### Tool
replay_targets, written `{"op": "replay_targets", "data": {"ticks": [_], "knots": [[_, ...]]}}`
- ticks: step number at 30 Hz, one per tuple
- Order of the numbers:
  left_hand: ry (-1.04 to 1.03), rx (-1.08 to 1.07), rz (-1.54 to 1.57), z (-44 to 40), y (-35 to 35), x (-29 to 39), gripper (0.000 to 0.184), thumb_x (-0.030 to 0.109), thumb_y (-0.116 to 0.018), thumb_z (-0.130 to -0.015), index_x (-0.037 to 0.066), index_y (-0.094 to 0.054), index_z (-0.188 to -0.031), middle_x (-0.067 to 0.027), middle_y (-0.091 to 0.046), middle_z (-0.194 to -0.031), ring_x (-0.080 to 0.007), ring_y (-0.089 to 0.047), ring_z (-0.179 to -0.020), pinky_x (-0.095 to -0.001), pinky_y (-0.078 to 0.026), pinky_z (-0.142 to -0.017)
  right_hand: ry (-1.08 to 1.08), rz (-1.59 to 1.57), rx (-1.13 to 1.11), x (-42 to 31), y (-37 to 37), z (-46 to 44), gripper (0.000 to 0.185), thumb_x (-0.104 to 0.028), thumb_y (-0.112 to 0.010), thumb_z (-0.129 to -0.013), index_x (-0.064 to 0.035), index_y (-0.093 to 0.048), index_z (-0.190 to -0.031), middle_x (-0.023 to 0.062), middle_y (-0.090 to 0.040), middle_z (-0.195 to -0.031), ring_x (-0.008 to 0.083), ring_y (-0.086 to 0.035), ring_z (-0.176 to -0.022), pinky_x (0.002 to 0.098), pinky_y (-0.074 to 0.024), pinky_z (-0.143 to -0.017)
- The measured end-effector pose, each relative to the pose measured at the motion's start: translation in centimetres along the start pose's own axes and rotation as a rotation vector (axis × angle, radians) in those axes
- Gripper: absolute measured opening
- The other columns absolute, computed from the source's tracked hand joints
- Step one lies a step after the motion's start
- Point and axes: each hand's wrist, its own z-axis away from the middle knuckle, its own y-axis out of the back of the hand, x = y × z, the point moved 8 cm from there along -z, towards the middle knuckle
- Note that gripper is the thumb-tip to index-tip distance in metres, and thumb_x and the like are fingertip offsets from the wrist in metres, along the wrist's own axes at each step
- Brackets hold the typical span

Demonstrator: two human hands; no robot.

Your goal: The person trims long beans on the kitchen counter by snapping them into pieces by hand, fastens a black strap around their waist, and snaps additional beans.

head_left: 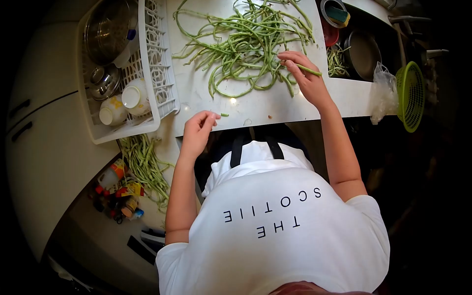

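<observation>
A tangled pile of long green beans (255, 44) is spread over the white countertop (196, 98). My right hand (307, 78) is at the pile's right edge, its fingers closed around a length of green bean (309, 70) that sticks out past the knuckles. Closer to the counter's front edge is my left hand (199, 129), with thumb and fingers pinched together. A short bit of green bean (224, 114) is right by its fingertips; I cannot tell whether they touch it or whether anything is in the pinch.
On the left stands a white plastic dish basket (152, 64) with pots and bowls (136, 97). More long beans (145, 164) hang below it, near bottles (113, 172). At right are a sink with a pan (363, 54), a clear plastic bag (383, 93) and a green colander (411, 97).
</observation>
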Motion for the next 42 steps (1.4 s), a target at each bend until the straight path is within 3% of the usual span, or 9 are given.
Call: {"op": "replay_targets", "data": {"ticks": [7,17,20,24,27,32,35,37,42], "knots": [[0.014,-0.212,-0.340,1.2,-4.0,-3.3,0.026,0.024,-0.069,-0.089,-0.001,-0.069,-0.092,-0.0064,-0.059,-0.077,-0.0124,-0.053,-0.069,-0.0285,-0.044,-0.064,-0.086,-0.078,0.010,0.4,-1.8,1.2,0.028,-0.021,-0.058,-0.098,-0.0041,-0.062,-0.120,0.0064,-0.063,-0.108,0.0138,-0.059,-0.095,0.0277,-0.0476,-0.082],[0.074,-0.570,-0.169,-0.4,-8.6,-2.1,0.019,0.022,-0.072,-0.083,0.004,-0.068,-0.088,-0.0051,-0.058,-0.083,-0.0144,-0.051,-0.074,-0.0278,-0.044,-0.068,-0.154,-0.084,-0.039,1.4,-1.3,1.4,0.028,-0.022,-0.059,-0.098,-0.0028,-0.063,-0.118,0.0031,-0.064,-0.097,0.0090,-0.057,-0.085,0.0253,-0.0473,-0.076],[-0.224,-0.340,-0.306,-1.6,-7.7,0.8,0.015,0.017,-0.071,-0.081,0.004,-0.066,-0.086,-0.0062,-0.057,-0.085,-0.0174,-0.053,-0.076,-0.0296,-0.045,-0.070,-0.196,-0.075,-0.061,1.5,-0.8,1.6,0.027,-0.017,-0.055,-0.100,-0.0023,-0.061,-0.121,0.0057,-0.065,-0.113,0.0129,-0.059,-0.108,0.0268,-0.0453,-0.092],[-0.322,-0.037,-0.412,-2.7,-5.8,3.2,0.012,0.015,-0.069,-0.081,0.005,-0.064,-0.084,-0.0080,-0.057,-0.086,-0.0222,-0.055,-0.079,-0.0328,-0.046,-0.072,-0.192,-0.039,-0.048,1.7,-0.2,1.9,0.027,-0.017,-0.055,-0.100,-0.0022,-0.061,-0.121,0.0052,-0.065,-0.113,0.0126,-0.059,-0.106,0.0271,-0.0448,-0.092],[-0.432,0.191,-0.528,-3.3,-4.1,4.9,0.012,0.015,-0.069,-0.080,0.005,-0.064,-0.083,-0.0091,-0.057,-0.086,-0.0267,-0.058,-0.082,-0.0362,-0.047,-0.073,-0.174,-0.063,0.000,2.1,0.3,1.9,0.026,-0.020,-0.058,-0.098,-0.0043,-0.064,-0.117,0.0024,-0.065,-0.098,0.0094,-0.057,-0.086,0.0249,-0.0461,-0.076],[-0.346,0.229,-0.513,-4.5,-3.1,4.4,0.010,0.017,-0.069,-0.080,0.009,-0.064,-0.082,-0.0062,-0.058,-0.092,-0.0274,-0.057,-0.095,-0.0424,-0.042,-0.085,-0.129,-0.040,0.009,1.8,0.5,1.9,0.026,-0.020,-0.059,-0.098,-0.0039,-0.065,-0.116,0.0017,-0.065,-0.096,0.0089,-0.056,-0.087,0.0246,-0.0457,-0.077],[-0.362,0.203,-0.519,-4.7,-3.3,4.0,0.011,0.018,-0.069,-0.082,0.008,-0.065,-0.083,-0.0069,-0.059,-0.089,-0.0280,-0.059,-0.090,-0.0412,-0.044,-0.080,-0.116,-0.025,0.017,1.7,0.6,1.8,0.025,-0.020,-0.058,-0.098,-0.0035,-0.065,-0.116,0.0019,-0.066,-0.098,0.0089,-0.057,-0.087,0.0248,-0.0457,-0.077],[-0.361,0.223,-0.459,-4.8,-2.8,4.0,0.015,0.019,-0.068,-0.085,0.004,-0.067,-0.089,-0.0070,-0.059,-0.084,-0.0193,-0.055,-0.072,-0.0314,-0.045,-0.065,-0.133,-0.029,0.010,1.7,0.6,1.7,0.025,-0.020,-0.059,-0.098,-0.0033,-0.064,-0.116,0.0022,-0.066,-0.098,0.0091,-0.057,-0.087,0.0249,-0.0459,-0.077],[-0.310,0.082,-0.308,-3.6,-3.3,5.3,0.016,0.019,-0.067,-0.088,0.004,-0.068,-0.091,-0.0027,-0.060,-0.080,-0.0104,-0.050,-0.069,-0.0265,-0.042,-0.061,-0.161,-0.026,-0.005,2.3,0.3,2.0,0.025,-0.019,-0.059,-0.097,-0.0029,-0.064,-0.117,0.0027,-0.066,-0.099,0.0095,-0.058,-0.087,0.0251,-0.0463,-0.077]]}}
